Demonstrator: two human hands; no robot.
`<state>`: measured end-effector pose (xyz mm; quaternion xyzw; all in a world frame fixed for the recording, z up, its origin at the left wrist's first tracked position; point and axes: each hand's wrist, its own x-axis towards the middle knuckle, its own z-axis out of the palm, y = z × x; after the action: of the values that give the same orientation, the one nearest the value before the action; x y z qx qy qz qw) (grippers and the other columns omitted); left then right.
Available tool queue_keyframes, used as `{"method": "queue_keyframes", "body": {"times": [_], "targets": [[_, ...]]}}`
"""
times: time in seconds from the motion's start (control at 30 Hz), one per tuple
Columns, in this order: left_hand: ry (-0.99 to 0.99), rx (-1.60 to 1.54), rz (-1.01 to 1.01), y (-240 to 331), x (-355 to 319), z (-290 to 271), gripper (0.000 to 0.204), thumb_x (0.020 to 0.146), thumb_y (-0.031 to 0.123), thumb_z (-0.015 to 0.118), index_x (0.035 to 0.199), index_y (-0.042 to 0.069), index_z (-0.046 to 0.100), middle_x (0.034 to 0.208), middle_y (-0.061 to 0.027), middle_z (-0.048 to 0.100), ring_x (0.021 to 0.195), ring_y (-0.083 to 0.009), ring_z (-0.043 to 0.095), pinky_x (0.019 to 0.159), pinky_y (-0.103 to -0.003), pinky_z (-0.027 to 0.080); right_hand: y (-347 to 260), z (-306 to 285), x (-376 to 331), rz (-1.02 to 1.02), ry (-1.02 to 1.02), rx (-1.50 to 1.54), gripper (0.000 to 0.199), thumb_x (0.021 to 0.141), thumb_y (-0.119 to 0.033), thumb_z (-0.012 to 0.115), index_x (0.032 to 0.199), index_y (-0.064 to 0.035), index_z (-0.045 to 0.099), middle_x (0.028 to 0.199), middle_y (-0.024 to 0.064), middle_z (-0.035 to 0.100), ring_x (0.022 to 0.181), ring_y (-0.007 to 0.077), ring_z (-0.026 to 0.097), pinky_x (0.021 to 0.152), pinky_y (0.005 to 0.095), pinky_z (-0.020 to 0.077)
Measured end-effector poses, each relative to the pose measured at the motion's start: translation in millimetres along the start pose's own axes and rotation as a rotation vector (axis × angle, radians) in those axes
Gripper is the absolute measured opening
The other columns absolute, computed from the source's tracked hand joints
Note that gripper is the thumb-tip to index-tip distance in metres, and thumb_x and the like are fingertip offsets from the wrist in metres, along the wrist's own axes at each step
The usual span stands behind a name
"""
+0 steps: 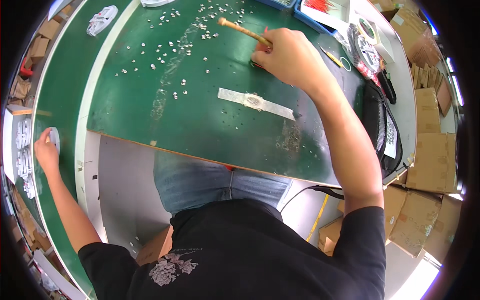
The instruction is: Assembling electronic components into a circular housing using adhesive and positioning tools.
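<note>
My right hand (289,56) is closed round a thin tan stick (241,31) with a knobbed end, held over the green table (135,107). Bits of something red and dark show at its fingers, too covered to name. Far to the left, my left hand (46,151) has its fingers closed at a pale grey plastic part (55,140) on the green strip beside the table. The fingers hide much of that part. Many small shiny metal pieces (172,44) lie scattered on the table, left of the stick. A strip of clear tape (255,102) is stuck nearer to me.
Another grey plastic part (101,20) rests farther up the green strip (60,85). Along the right side are a yellow-handled tool (331,56), a tape roll (367,31) and a black bag (378,125). A blue bin (312,20) stands at the back; cardboard boxes (430,140) are stacked at right.
</note>
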<state>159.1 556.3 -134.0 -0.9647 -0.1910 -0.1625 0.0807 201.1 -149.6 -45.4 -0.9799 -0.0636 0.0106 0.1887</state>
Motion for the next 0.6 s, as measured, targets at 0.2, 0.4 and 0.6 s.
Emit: {"method": "queue_keyframes", "body": {"times": [0.2,0.4,0.6], "targets": [[0.162,-0.086,0.212,134,8,-48,0.047,0.090,0.015,0.065,0.136,0.021,0.058,0.131,-0.0173,0.058,0.123,-0.0351,0.053,0.105,-0.046,0.042,3,-12,-10,0.027,0.149,0.144,0.020,0.087,-0.020,0.068,0.088,0.0006,0.065,0.065,0.0109,0.054,0.061,0.0146,0.051,0.059,0.0330,0.0441],[0.239,-0.658,0.470,290,75,-53,0.070,0.077,0.034,0.083,0.137,0.011,0.055,0.138,-0.0183,0.054,0.134,-0.0381,0.045,0.111,-0.045,0.038,23,-25,-41,0.097,0.240,0.284,0.014,0.092,-0.014,0.065,0.090,-0.0004,0.063,0.069,-0.0024,0.054,0.062,0.0051,0.041,0.055,0.0253,0.0349],[-0.348,-0.943,0.479,324,178,11,0.086,0.068,0.037,0.088,0.141,0.010,0.051,0.132,-0.0165,0.060,0.125,-0.0324,0.057,0.105,-0.041,0.045,15,-32,-64,0.250,0.279,0.570,0.011,0.093,-0.013,0.065,0.091,-0.0021,0.065,0.074,-0.0039,0.058,0.060,0.0003,0.041,0.052,0.0206,0.0313]]}}
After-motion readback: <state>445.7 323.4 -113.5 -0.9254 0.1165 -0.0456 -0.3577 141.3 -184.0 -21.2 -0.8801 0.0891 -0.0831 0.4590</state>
